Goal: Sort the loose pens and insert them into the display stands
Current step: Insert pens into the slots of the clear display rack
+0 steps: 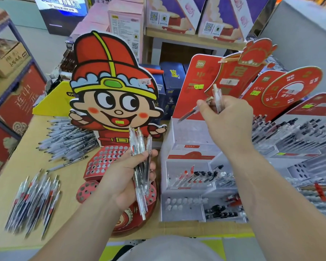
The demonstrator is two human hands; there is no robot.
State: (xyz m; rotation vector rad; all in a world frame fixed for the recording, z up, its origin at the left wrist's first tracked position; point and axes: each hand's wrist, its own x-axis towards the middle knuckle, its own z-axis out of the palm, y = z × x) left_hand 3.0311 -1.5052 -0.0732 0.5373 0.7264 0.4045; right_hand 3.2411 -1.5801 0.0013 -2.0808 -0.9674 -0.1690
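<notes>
My left hand (128,178) grips a bundle of clear pens (140,166), held upright over the red cartoon-figure display stand (105,161) with its holed tiers. My right hand (228,119) is raised above the white tiered display stand (186,140) and holds two pens: a clear one (217,98) pointing up and a red-inked one (189,113) slanting down to the left. Two heaps of loose pens lie on the table: a grey heap (70,140) at the far left and a red-and-black heap (34,200) at the near left.
The white stand's lower compartments hold a few red and black pens (201,176). More filled pen displays (299,140) crowd the right side. A yellow box (53,102) stands behind the cartoon figure. Shelves and cartons line the left and back.
</notes>
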